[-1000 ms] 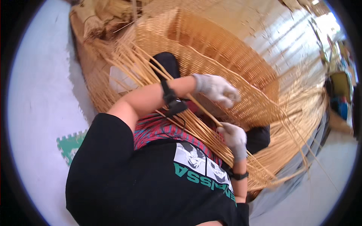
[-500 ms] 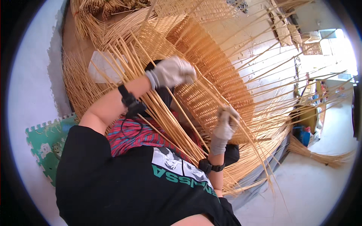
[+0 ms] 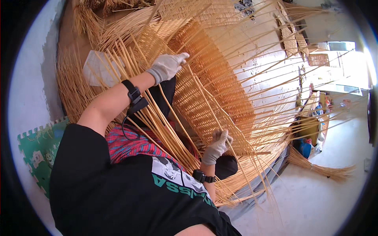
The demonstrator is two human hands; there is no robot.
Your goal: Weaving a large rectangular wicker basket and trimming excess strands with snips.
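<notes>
A half-woven wicker basket leans in front of me, with many long unwoven rods fanning out to the right. My left hand, in a pale work glove, is at the basket's upper left, fingertips pressed together; whatever they pinch is too small to make out. From just beneath them a long thin wicker rod slants down to the right across the woven wall. Lower down, my right hand, also gloved, is closed on this rod, whose thin end trails past the hand. A thick bundle of rods lies across my lap.
Loose rods are heaped at the left, beside a white sheet. A green foam mat lies by the wall. At the right are a tied bundle of rods and a blue container. Woven panels lie at the back.
My right hand has moved nearer to me, drawing the rod away from the basket's wall. My left hand has shifted slightly up and left. The whole view has swung a little.
</notes>
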